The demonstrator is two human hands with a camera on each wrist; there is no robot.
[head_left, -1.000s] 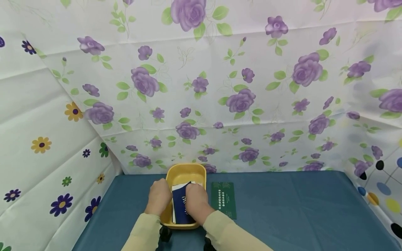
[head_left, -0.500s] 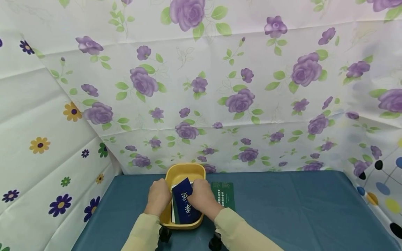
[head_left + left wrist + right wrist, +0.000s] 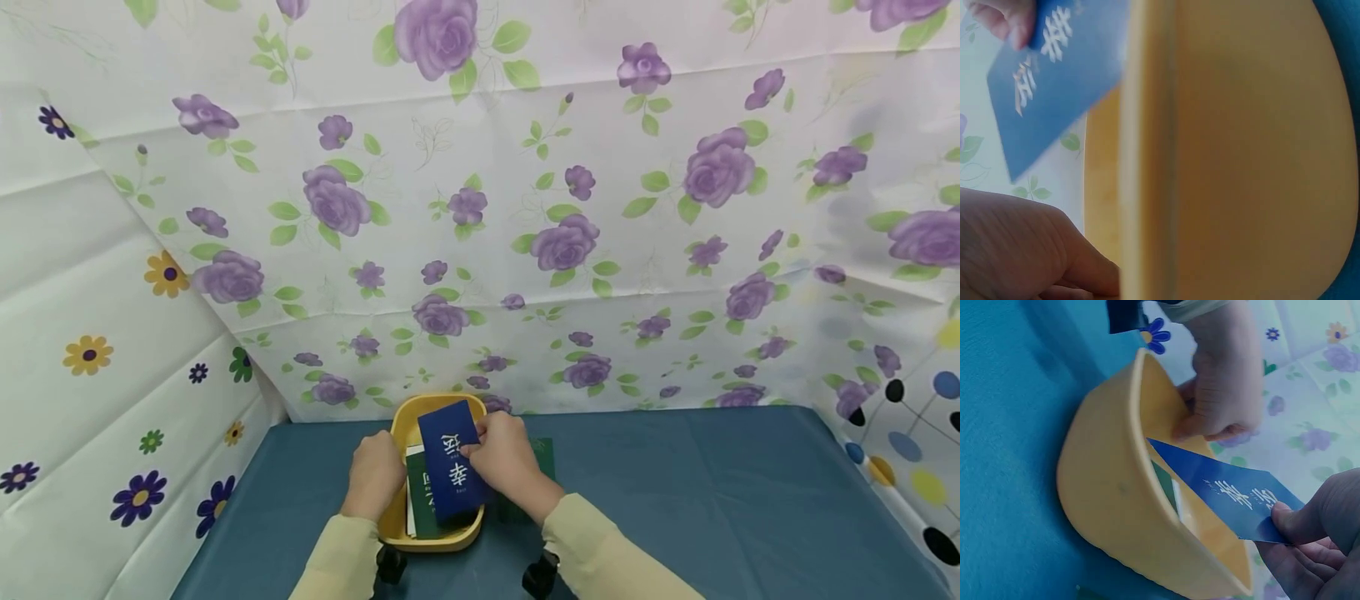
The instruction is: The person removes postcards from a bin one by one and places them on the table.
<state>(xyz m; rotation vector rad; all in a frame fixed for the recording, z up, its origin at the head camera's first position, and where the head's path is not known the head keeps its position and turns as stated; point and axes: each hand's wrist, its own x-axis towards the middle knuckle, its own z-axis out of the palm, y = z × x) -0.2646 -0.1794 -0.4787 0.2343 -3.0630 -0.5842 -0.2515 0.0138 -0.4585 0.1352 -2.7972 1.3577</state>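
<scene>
Right hand (image 3: 512,460): fingers pinching blue card (image 3: 442,427), tilted over bin (image 3: 429,546). Left hand (image 3: 373,473): fingers gripping bin's left side.

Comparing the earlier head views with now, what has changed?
The right hand, pinching the blue card, has raised it and moved it rightward, baring a green card in the yellow bin. The left hand stays at the bin's left rim; the other green card, partly hidden, appears unmoved.
</scene>
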